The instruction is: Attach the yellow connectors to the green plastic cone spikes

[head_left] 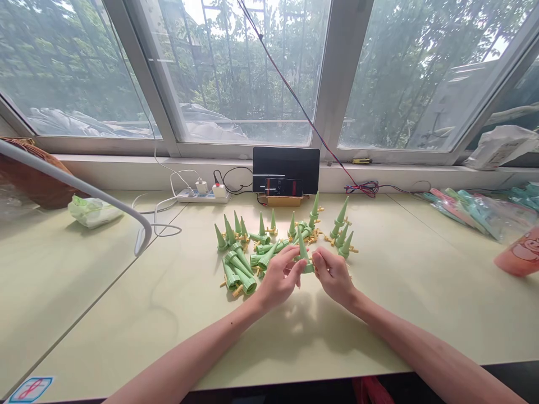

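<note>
My left hand (281, 275) is closed on a green plastic watering spike (303, 250), its pointed end up and its ribbed collar low between thumb and fingers. My right hand (333, 274) pinches at the side of that collar, where a bit of yellow valve shows; the fingers cover most of it. Around and behind the hands are several more green spikes with yellow valves. Some stand point up, like the spike (346, 246) on the right, while others lie in a heap, such as the spike (241, 258) on the left.
Behind the spikes a dark tablet (286, 160) and a phone (283, 187) lean near the window. A power strip (202, 195) with cables sits to their left. A grey curved arm (84, 182) reaches in at left. Plastic packets (467, 207) and a pink cup (520, 253) are at right.
</note>
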Demonstrator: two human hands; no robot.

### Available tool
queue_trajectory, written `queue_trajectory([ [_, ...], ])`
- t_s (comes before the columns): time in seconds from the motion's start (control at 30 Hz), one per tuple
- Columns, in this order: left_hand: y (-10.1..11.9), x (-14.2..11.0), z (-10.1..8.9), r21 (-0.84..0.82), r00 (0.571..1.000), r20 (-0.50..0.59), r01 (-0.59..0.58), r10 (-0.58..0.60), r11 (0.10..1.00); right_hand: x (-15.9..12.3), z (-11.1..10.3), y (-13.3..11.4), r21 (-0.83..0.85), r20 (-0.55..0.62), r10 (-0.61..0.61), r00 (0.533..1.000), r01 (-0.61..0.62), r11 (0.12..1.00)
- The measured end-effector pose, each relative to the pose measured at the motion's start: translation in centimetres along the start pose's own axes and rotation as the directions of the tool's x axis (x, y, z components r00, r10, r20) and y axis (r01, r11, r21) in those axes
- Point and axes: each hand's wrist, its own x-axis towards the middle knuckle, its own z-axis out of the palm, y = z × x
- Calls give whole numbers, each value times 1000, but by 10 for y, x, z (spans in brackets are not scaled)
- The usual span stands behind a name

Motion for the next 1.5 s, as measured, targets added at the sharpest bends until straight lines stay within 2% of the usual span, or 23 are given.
queue_trajectory([
  [0.27,-11,-3,0,193,992,26,-129,127,973,0,2,4,68,6,64,998,-65,996],
  [0.57,-11,-4,-1,352,988,-29,-133,153,927,2,1,6,63,-2,44,999,-44,997],
  [0.67,-7,-3,1,337,986,-95,-95,134,937,3,0,5,44,-32,24,999,-23,999],
  [0.83,-1,-2,2,215,956,-291,27,38,976,4,0,5,79,-68,26,997,-21,997],
  [0.9,-2,-2,2,209,950,-312,48,20,977,4,0,5,72,-71,11,997,-6,997],
  [0.97,-3,-2,3,201,961,-276,66,-8,977,3,0,3,52,-62,-7,998,10,999],
  [1.07,-5,-2,5,102,977,-175,138,-119,985,2,-1,1,25,-29,-32,999,33,999],
  [1.2,-5,-2,7,-46,965,-100,239,-243,970,1,-1,0,17,10,-62,998,62,998],
  [1.5,3,0,3,-83,962,-33,269,-272,960,-1,0,4,11,2,-45,999,45,999],
])
